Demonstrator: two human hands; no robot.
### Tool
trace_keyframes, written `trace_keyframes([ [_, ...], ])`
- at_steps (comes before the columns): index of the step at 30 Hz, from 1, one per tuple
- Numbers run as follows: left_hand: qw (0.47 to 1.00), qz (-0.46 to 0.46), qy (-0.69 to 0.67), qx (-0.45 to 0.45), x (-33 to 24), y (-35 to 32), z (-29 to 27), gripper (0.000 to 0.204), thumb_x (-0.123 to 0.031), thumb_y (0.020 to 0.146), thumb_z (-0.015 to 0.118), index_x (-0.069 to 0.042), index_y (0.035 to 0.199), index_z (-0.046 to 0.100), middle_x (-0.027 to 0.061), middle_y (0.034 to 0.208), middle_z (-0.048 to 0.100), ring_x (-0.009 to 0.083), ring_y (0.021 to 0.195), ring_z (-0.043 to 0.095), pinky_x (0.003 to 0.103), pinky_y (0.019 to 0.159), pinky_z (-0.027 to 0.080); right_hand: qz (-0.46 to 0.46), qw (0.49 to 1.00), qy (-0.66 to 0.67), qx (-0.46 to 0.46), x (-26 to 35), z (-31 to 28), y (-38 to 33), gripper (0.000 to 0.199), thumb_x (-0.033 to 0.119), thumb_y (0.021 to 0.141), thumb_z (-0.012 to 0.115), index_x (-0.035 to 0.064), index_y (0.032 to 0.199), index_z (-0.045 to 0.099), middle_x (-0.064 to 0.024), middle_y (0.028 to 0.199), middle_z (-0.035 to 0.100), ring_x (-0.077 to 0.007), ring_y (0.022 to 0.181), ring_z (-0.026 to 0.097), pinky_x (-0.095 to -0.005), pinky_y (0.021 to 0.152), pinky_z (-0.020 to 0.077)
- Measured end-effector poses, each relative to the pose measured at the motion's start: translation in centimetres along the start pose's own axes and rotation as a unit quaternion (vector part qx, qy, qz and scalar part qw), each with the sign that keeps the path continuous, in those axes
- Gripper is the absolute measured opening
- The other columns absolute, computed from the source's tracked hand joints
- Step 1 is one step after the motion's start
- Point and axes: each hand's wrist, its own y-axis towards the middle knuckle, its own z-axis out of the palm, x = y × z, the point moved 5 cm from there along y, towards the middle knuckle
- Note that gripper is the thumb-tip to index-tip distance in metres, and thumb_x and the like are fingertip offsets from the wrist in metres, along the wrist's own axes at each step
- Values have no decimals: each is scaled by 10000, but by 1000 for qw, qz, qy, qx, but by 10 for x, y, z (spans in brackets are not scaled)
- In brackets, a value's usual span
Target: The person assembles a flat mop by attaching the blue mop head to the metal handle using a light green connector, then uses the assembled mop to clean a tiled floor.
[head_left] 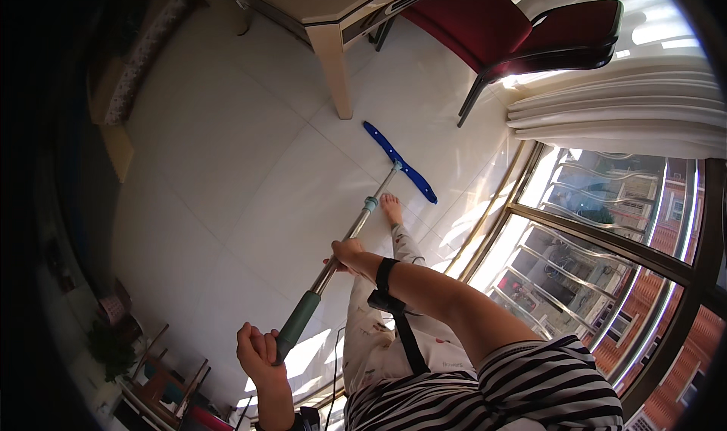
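A long-handled floor squeegee (346, 238) slants across the middle, with a metal pole, a light-blue collar and a dark green grip (299, 324). Its narrow, slightly wavy blue head (400, 161) has small pale dots and lies on the tiles. My right hand (348, 254) is wrapped round the metal pole above the grip. Beside the grip's lower end, my left hand (260, 353) has its fingers curled in. The grip's end is close against that hand, but the fingers do not go round it. My bare foot (391, 209) stands near the squeegee head.
Ahead is a table with a pale leg (330, 71). A red chair (496, 33) with black arms stands at the upper right, above a white curtain (613, 109). Barred windows (591, 242) line the right side. Furniture and a plant (112, 348) are at the lower left.
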Motion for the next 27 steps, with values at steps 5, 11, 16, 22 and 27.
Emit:
trace_keyframes([
  [5,999,9,2,40,-1,6,-38,251,-206,821,494,-130,584,456,-25,330,202,89,280,193,251,594,401,-16,996,81,-29,-33,6,-29,312,75,796,442,20,990,204,-176,819,514,-296,605,623,-377,529,562],
  [11,993,10,-1,121,8,2,-11,273,-190,817,466,-118,558,418,-27,346,191,93,289,175,269,578,395,-83,986,140,-33,-37,-31,-20,186,119,809,439,-45,853,361,-137,698,512,-261,604,619,-353,495,542],
  [16,970,-4,84,228,39,-13,64,282,-146,835,419,-93,559,422,-17,357,219,99,300,199,299,564,380,-94,960,245,-95,-26,-103,-11,158,101,796,442,-22,870,376,-109,650,480,-209,504,541,-331,441,496],
  [22,849,56,179,494,113,-63,159,211,-162,844,410,-10,751,521,14,569,472,80,511,395,308,883,329,-90,969,228,-28,18,-201,-20,90,123,809,362,55,760,393,-63,633,464,-177,560,486,-307,554,470],
  [27,850,122,151,490,90,-74,181,343,-172,868,368,-38,559,434,-1,459,381,105,463,373,309,762,359,-56,976,209,-22,30,-203,2,79,86,796,354,19,821,389,-76,669,498,-183,596,537,-313,559,483],
])
